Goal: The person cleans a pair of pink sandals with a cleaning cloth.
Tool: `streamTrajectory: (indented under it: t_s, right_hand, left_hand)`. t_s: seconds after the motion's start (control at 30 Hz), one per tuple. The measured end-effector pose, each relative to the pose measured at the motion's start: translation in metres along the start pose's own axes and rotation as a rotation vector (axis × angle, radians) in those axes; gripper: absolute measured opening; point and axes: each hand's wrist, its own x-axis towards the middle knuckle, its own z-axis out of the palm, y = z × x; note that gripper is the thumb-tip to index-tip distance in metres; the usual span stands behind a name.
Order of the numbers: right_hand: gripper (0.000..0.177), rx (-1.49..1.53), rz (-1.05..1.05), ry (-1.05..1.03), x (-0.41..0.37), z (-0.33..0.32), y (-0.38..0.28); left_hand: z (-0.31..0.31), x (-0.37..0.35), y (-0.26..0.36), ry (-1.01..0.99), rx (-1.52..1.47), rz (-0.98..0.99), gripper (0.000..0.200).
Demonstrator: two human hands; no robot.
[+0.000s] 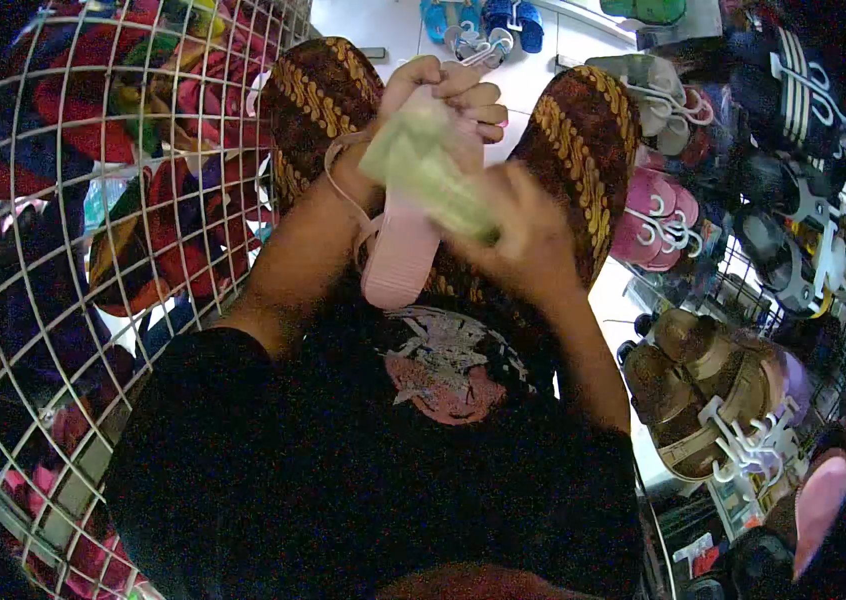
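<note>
1. The left hand (468, 92) grips the pink sandal (401, 268) near its upper end, fingers curled in.
2. The right hand (535, 225), blurred, holds a pale green cloth (433, 178) that lies across the sandal's sole.
3. The sandal tilts between the knees in patterned trousers (583, 135); its rounded lower end hangs above the black shirt (363, 460), and its strap loops out beside the left wrist.
4. A white wire grid (61, 262) stands at the left, bright-coloured items behind it.
5. At the right are pink slippers (651, 205) and, nearer the body, brown sandals (665, 395), both with white hangers.
6. Blue slippers (525, 28) lie on the tiled floor (395, 18) beyond the hands.
</note>
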Motion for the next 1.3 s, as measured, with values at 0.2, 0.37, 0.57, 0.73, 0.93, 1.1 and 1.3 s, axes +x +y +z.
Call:
streamTrajectory:
  t_s: [0.2,0.37,0.57,0.73,0.93,1.1,1.3]
  right_hand:
    - [0.062,0.048,0.262,0.064,0.004,0.003,0.0]
    - [0.063,0.001,-0.102,-0.287,0.003,-0.006,-0.022]
    - [0.064,-0.007,0.015,-0.023,-0.004,0.009,0.004]
    - [0.063,-0.005,-0.024,-0.081,-0.003,0.004,-0.001]
    - [0.067,-0.098,-0.066,-0.134,-0.01,0.011,-0.011]
    - [0.068,-0.042,0.126,-0.025,-0.004,0.013,-0.002]
    - [0.07,-0.036,0.007,-0.094,-0.005,0.011,-0.006]
  left_hand:
    - [-0.073,0.037,0.021,-0.583,-0.248,-0.398,0.022]
    - [-0.071,0.033,0.016,-0.565,-0.258,-0.32,0.023]
    - [-0.082,0.048,0.008,-0.757,-0.302,-0.364,0.024]
    - [-0.083,0.053,0.012,-0.852,-0.303,-0.412,0.027]
    - [-0.09,0.052,0.009,-0.763,-0.256,-0.395,0.027]
    - [-0.061,0.026,0.018,-0.504,-0.172,-0.352,0.027]
    - [-0.088,0.056,0.009,-0.824,-0.281,-0.442,0.028]
